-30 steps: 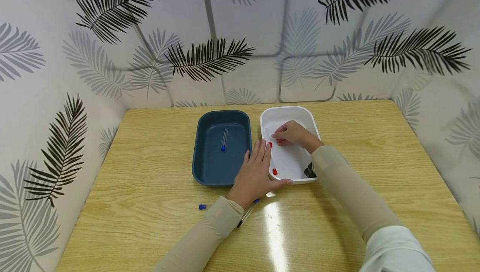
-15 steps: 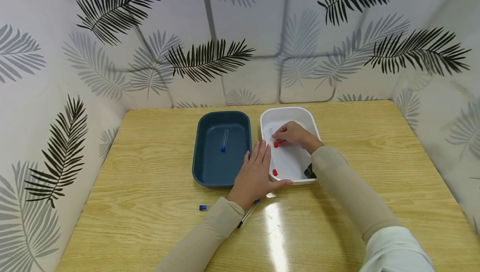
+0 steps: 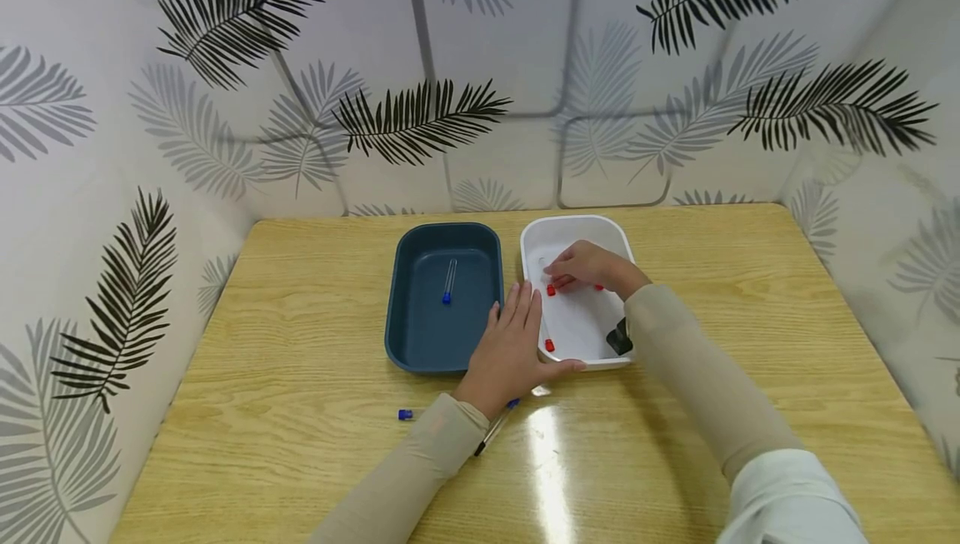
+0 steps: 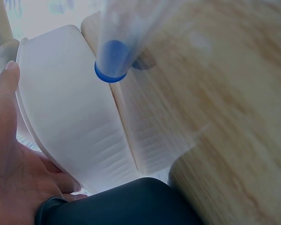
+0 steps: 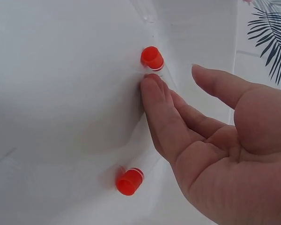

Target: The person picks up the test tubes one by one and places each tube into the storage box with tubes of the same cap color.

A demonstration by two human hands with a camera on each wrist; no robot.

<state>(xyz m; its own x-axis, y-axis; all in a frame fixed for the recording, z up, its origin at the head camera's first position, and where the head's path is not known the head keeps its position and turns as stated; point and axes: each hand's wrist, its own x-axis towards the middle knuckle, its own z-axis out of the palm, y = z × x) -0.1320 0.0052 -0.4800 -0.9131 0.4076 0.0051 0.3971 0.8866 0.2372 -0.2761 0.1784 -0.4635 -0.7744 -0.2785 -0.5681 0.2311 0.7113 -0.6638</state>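
Black and grey palm fronds [image 3: 420, 121] pattern the pale wall [image 3: 495, 36] behind a glossy wood-grain table [image 3: 300, 319]. The left hand [image 3: 510, 354] is spread over the rim of the white tray [image 3: 581, 323]. Inside lie red-capped tubes [image 5: 152, 57]; the right hand [image 3: 588, 265], fingers together, thumb apart, is right beside one, touching or not I can't tell.

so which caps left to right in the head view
Blue cap on the table, blue cap in the dark tray, blue cap by the left hand, two aligned red caps in the white tray, red cap under the right hand
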